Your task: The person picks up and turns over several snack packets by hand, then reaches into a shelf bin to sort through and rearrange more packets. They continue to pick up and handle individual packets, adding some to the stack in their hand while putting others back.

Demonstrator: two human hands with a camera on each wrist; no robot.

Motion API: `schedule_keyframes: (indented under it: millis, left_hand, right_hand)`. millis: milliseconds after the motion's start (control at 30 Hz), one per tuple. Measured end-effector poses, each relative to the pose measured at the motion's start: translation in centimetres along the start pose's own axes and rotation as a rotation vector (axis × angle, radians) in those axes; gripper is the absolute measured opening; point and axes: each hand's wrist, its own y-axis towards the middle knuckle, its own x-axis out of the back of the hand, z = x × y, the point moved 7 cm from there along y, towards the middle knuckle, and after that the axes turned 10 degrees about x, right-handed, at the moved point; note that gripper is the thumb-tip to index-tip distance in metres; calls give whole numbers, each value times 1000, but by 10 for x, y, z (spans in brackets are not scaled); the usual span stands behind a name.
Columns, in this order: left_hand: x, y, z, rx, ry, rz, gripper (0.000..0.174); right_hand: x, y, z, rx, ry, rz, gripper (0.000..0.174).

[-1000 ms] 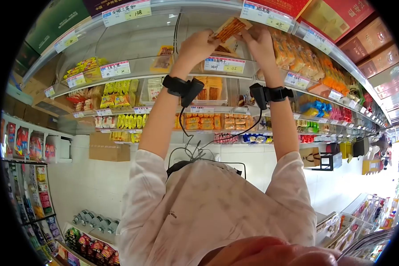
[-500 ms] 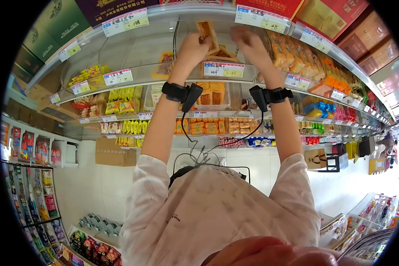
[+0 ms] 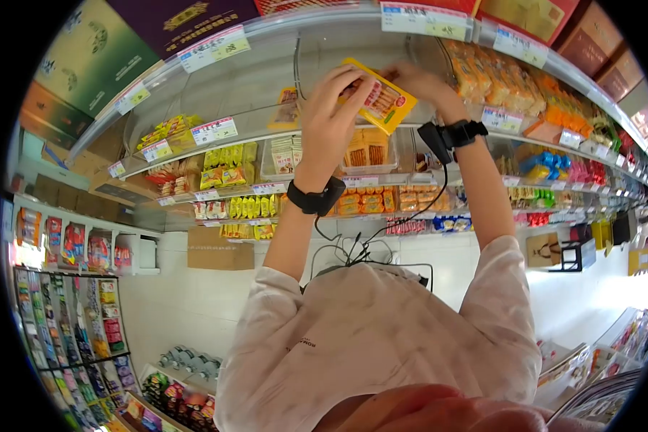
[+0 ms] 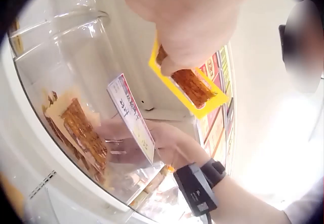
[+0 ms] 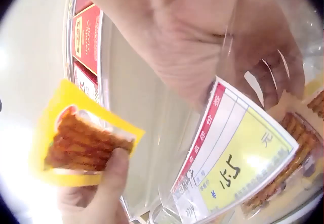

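My left hand [image 3: 329,119] holds up a flat yellow-edged snack packet [image 3: 390,106] with brown strips showing through its window. In the right wrist view the thumb lies over the face of that packet [image 5: 86,143]. My right hand [image 3: 419,81] reaches into a clear shelf bin [image 4: 66,67], behind a price card [image 5: 233,153]. Several similar snack packets [image 4: 83,133] lie in the bin, and the right fingertips are right at them. Part of the right hand is hidden behind the card in the left wrist view.
Orange packaged snacks [image 3: 482,79] fill the bin on the right. Another yellow packet [image 3: 286,108] sits on the left. Lower shelves carry more snacks, including a tub of packets [image 3: 371,147]. Gift boxes [image 3: 93,57] stand above. Cables hang from both wrist cameras.
The left hand has turned the packet so its yellow printed side faces up, and brought it lower, toward me. The right hand, raised above the bin before, is now down inside it.
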Motion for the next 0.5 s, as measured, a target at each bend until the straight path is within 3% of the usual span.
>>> schedule_keyframes:
  millis: [67,100,200,233,500]
  left_hand:
    - [13,-7,-10,-53,25,-96,46]
    - [19,-8,-15,-59,39,-108,46]
    - [27,-11,-24,-105,74,-135,46]
    - [28,-12,-27,-114,94,-143,46]
    - [27,-18,-29,-94,91,-156,45]
  right_hand:
    - [1,-2,12,97,-107,-6,43]
    - [4,-15,46,-144,-103,107,30]
    - [7,-13,51,31,-212,7,31]
    - [5,-14,45,-48,-94,9,30]
    - [6,-12,48,108,-86,-66,28]
